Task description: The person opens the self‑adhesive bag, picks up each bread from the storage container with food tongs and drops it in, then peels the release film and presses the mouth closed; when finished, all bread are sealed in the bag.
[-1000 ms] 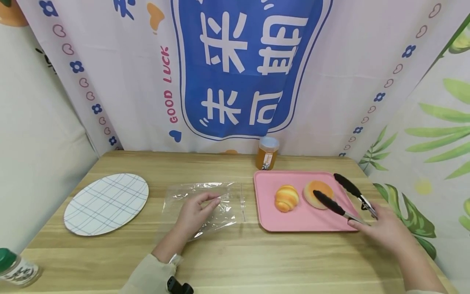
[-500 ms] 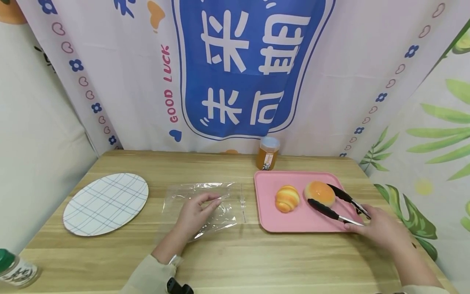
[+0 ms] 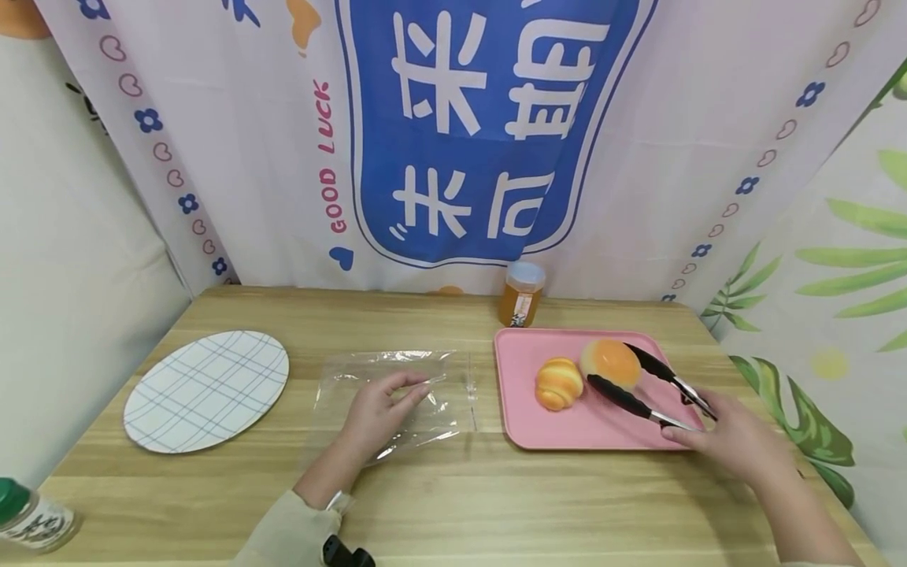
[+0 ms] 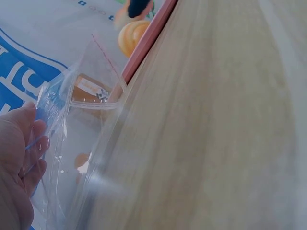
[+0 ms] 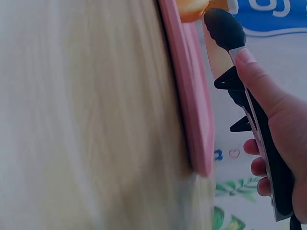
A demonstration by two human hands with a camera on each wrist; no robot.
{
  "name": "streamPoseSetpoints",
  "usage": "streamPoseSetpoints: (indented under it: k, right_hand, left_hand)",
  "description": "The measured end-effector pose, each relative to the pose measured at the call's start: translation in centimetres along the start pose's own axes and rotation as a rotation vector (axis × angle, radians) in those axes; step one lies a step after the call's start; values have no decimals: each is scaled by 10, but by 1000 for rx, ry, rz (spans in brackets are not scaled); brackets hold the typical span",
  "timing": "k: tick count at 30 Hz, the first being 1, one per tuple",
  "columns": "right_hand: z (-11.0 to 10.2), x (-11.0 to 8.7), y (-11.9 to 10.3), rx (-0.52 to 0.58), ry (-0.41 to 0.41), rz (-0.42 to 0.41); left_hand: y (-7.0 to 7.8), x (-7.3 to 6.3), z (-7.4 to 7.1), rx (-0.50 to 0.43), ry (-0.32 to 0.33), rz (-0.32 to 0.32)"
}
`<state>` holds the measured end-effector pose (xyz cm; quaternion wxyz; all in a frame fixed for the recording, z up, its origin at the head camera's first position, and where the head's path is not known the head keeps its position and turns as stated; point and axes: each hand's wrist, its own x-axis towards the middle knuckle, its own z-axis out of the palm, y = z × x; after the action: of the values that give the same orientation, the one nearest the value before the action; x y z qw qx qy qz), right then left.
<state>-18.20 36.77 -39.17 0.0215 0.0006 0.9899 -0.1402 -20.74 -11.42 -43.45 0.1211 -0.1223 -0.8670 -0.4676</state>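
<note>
My left hand (image 3: pixel 375 421) pinches a clear plastic bag (image 3: pixel 442 386) between thumb and fingers, near the middle of the table. In the left wrist view, the bag (image 4: pixel 72 143) stands partly lifted by that hand. My right hand (image 3: pixel 740 441) grips metal tongs (image 3: pixel 627 400) with black tips, one tip on each side of a round bun (image 3: pixel 611 364). A croissant (image 3: pixel 559 384) lies close at the bun's left, on the pink tray (image 3: pixel 560 431). In the right wrist view, thumb and fingers wrap the tongs' handles (image 5: pixel 266 143).
A jar (image 3: pixel 520 298) of amber contents stands behind the tray. An oval checked plate (image 3: pixel 205 394) lies at the left. A green-lidded shaker bottle (image 3: pixel 35 520) is at the front left edge. A printed cloth (image 3: pixel 283 197) hangs behind the table.
The tongs have moved left and come down around the bun. The bun has shifted left and slightly back, closer to the croissant. My left hand has stayed in place on the bag.
</note>
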Motion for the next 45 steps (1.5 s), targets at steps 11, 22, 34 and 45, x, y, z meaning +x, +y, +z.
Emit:
streamPoseSetpoints:
  k: [11, 22, 34, 45]
  right_hand:
    - [-13, -1, -70, 13, 63, -222]
    - [4, 14, -127, -111, -17, -387]
    - [29, 31, -169, -147, -76, -433]
    - [44, 40, -190, -158, -61, -511]
  left_hand:
    - [1, -1, 0, 27, -11, 19]
    - [2, -3, 0, 18, -44, -9]
    - [6, -5, 3, -15, -68, 32]
    - [6, -6, 3, 25, -23, 67]
